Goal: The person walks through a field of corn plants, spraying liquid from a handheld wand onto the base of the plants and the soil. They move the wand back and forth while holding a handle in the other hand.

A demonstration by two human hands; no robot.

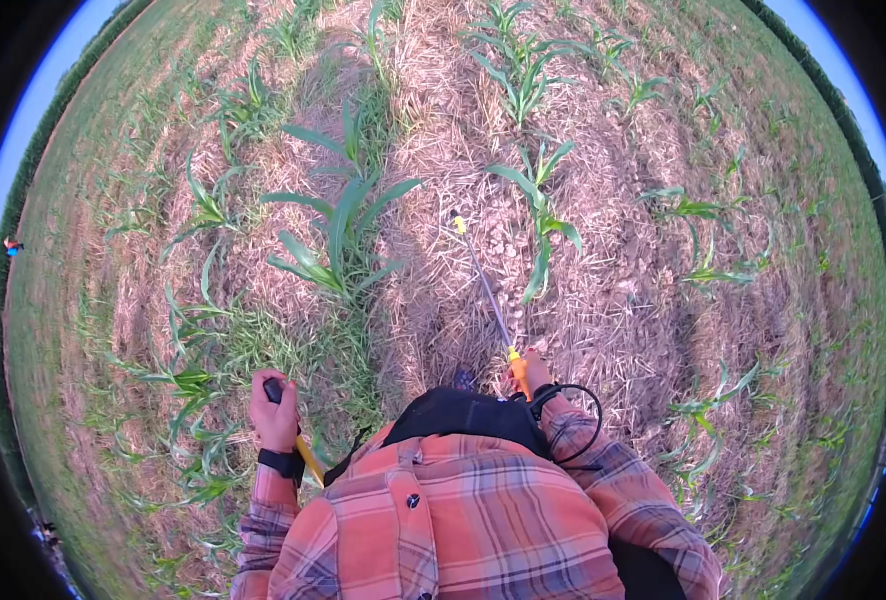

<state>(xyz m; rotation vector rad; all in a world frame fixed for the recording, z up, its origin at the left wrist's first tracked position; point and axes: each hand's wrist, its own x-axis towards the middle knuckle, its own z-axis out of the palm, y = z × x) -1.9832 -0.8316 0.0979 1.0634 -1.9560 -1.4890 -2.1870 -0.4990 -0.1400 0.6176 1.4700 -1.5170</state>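
Note:
My left hand (pixel 273 415) is closed around the black grip of a pump lever (pixel 310 460), whose yellow shaft runs back beside my waist. On the other side, my right hand (pixel 537 374) grips the orange-yellow handle of a spray wand (pixel 489 290). The wand's thin shaft points forward and slightly left, low over the straw-covered soil. At its far end is a yellow nozzle (pixel 459 224). A black hose (pixel 600 412) loops out beside my right wrist. Some right-hand fingers are hidden behind the handle.
Young corn plants stand left (pixel 341 225) and right (pixel 541 215) of the wand. Green weeds (pixel 293 350) grow along the left row. Dry straw (pixel 433 130) covers the ground between rows. A distant person (pixel 13 246) is at the far left edge.

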